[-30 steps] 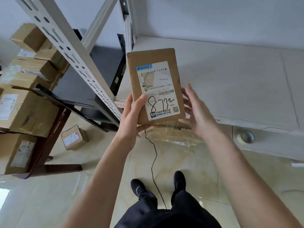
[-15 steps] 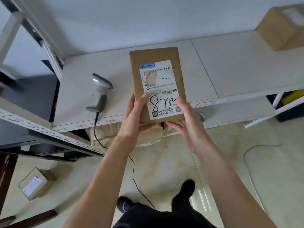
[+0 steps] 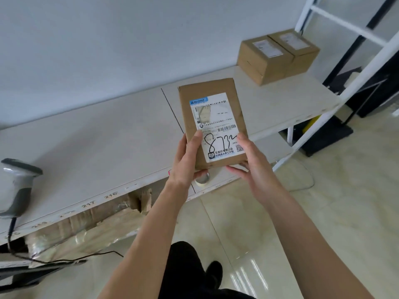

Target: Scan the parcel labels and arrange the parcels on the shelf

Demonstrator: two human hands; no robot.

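HOLD: both your hands, left (image 3: pixel 187 156) and right (image 3: pixel 250 160), clasp flat brown cardboard parcel (image 3: pixel 212 124) by its lower end | RISK: top-heavy hold may tip it before it reaches white shelf (image 3: pixel 103 152)

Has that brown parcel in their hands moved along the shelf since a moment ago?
Yes. The parcel moved right along the shelf, away from the scanner.

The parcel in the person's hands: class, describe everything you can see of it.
The parcel is a flat, rectangular package in brown cardboard, slightly creased. A white shipping label with a blue logo, barcodes, a QR code and handwritten black digits covers most of its face. It is held label up above the shelf's front edge. The left hand and right hand grip its near end, thumbs on top.
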